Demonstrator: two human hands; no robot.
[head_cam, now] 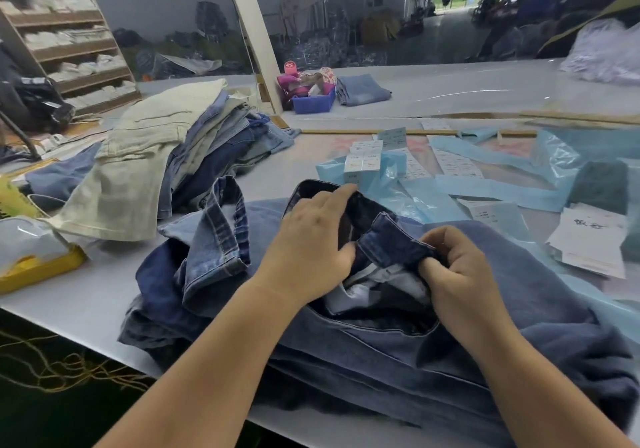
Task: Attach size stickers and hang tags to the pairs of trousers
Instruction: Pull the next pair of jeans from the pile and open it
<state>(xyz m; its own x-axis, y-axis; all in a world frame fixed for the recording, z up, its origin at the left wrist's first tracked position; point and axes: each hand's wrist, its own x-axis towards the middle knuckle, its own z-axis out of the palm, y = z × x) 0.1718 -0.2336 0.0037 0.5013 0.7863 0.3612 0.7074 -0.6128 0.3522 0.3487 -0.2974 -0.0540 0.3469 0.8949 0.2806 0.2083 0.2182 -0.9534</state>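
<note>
A pair of dark blue denim trousers [408,354] lies across the near edge of the table, waist opened toward me. My left hand [311,246] lies on the raised dark waistband [311,188], fingers stretched over it and thumb tucked under the cloth. My right hand [457,267] pinches a folded flap of the waistband [391,239] between thumb and curled fingers. White pocket lining [377,281] shows between the hands. Stacks of white size stickers and tags [363,160] sit on blue plastic behind the trousers.
A pile of folded trousers [166,156], cream on top, lies at the left. A yellow-edged packet [34,257] rests near the left table edge. White tag cards [588,239] and blue plastic bags [519,156] fill the right. A blue tray [313,103] and folded jeans [363,89] sit further back.
</note>
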